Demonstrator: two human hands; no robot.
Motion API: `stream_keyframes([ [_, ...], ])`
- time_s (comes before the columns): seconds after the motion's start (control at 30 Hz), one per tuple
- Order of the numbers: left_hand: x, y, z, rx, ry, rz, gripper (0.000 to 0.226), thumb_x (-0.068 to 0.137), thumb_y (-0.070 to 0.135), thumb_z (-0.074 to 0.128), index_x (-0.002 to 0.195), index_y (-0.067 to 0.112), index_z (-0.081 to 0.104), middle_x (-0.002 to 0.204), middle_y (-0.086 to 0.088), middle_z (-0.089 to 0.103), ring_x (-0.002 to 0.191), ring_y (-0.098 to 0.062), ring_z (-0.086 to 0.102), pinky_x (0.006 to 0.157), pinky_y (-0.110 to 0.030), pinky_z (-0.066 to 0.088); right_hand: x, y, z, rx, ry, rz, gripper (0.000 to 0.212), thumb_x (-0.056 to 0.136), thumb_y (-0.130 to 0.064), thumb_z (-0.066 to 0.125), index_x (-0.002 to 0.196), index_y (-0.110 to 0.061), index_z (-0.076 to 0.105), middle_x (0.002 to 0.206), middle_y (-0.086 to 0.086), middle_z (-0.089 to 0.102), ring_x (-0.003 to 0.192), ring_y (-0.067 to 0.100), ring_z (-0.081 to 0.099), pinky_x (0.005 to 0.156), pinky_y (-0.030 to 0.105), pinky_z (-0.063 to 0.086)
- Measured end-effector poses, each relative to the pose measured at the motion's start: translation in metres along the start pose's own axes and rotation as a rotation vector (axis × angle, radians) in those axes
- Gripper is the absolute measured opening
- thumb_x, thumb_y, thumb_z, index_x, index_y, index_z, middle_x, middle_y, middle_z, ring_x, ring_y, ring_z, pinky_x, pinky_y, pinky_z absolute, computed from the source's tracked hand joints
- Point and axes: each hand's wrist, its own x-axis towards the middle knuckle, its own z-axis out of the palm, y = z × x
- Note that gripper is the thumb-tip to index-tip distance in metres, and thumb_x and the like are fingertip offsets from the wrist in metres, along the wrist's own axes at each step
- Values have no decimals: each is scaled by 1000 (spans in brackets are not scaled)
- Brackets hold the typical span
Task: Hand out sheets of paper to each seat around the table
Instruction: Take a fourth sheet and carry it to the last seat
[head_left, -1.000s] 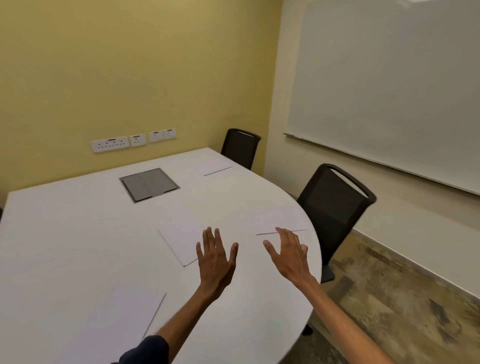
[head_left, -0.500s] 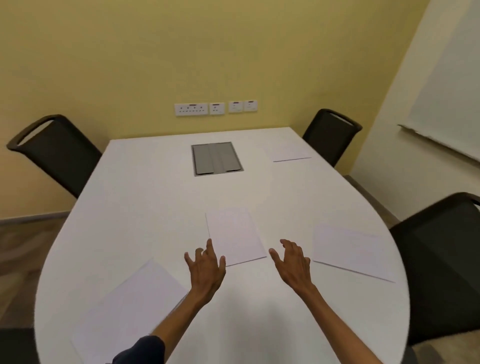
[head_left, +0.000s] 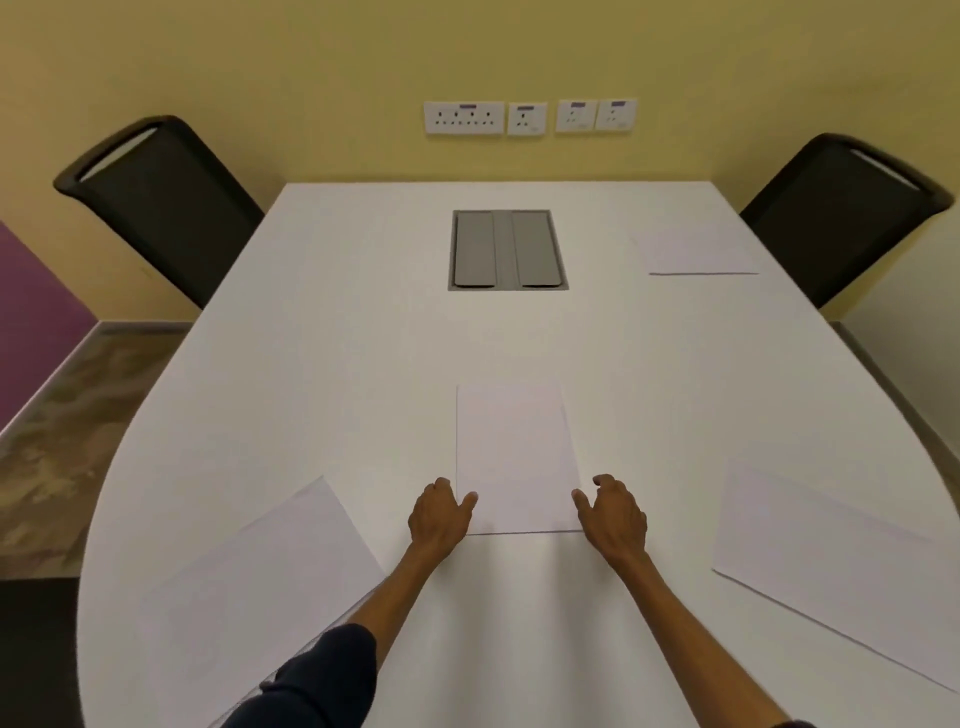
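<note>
A white sheet of paper (head_left: 514, 457) lies flat in the middle of the white table (head_left: 363, 364), straight ahead. My left hand (head_left: 439, 514) rests at its near left corner and my right hand (head_left: 613, 512) at its near right corner, fingers curled down and thumbs touching the sheet's side edges. Another sheet (head_left: 265, 582) lies at the near left, one (head_left: 841, 566) at the near right, and one (head_left: 693, 252) at the far right by a chair.
A black chair (head_left: 161, 202) stands at the far left and another (head_left: 847, 208) at the far right. A grey cable hatch (head_left: 506, 249) is set into the table. Wall sockets (head_left: 527, 117) sit on the yellow wall behind.
My view has swung left to face the table head-on. Both hands have moved forward and lowered onto the near corners of the middle sheet, fingers curling in.
</note>
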Motion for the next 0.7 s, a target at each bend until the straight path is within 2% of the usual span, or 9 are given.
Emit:
stream_keyframes([
  [0.13,18,-3,11,15,-60,-73,47,93,44,56,118,4,53,122,-13,62,112,-30,59,87,-35,47,22,4,15,-36,-70,49,55,96,-43,52,134,-4,46,134,16,53,124,34,53,100,44,43],
  [0.27,28,-3,18,-29,-35,-129,48,92,39,59,125,4,50,125,-14,60,116,-32,58,92,-39,48,32,4,29,-32,-102,87,53,95,-42,55,130,-3,50,131,16,55,122,35,53,98,44,45],
  [0.4,36,-1,25,-110,-32,-123,40,92,32,61,123,7,56,124,-9,61,117,-28,58,91,-34,46,37,0,36,95,-112,150,47,92,-35,60,127,-5,55,127,15,61,116,37,58,95,42,48],
  [0.43,37,0,26,-121,-27,-128,31,92,29,61,114,7,60,116,-8,64,113,-28,60,89,-33,47,38,-1,37,118,-104,164,46,91,-33,61,127,-5,55,127,15,62,115,38,58,94,42,48],
  [0.47,39,0,27,-132,-22,-136,18,91,27,61,96,10,63,100,-7,66,104,-28,62,84,-33,48,39,-1,39,136,-91,178,44,91,-31,61,126,-5,56,126,16,62,114,38,59,93,41,47],
  [0.5,40,1,27,-155,-17,-149,18,90,23,60,75,13,59,80,-4,61,92,-29,63,74,-31,48,39,-1,40,153,-72,190,40,91,-28,61,124,-5,58,124,16,63,112,39,60,91,41,47],
  [0.53,42,0,28,-168,-13,-160,30,88,20,59,61,16,49,65,0,52,80,-30,59,65,-29,44,40,-1,41,175,-48,203,35,91,-26,60,119,-5,60,120,17,65,109,40,61,88,40,47],
  [0.57,42,0,28,-178,-13,-161,36,87,18,59,56,17,43,59,2,46,72,-28,54,61,-27,38,40,-1,41,207,-24,214,29,91,-23,60,113,-5,63,114,16,67,104,40,62,84,39,47],
  [0.7,39,0,25,-241,-68,-137,19,89,19,58,72,13,55,76,-3,59,73,-21,56,66,-27,40,39,1,40,467,38,240,10,87,-16,63,84,-7,67,84,11,65,79,33,59,69,32,45],
])
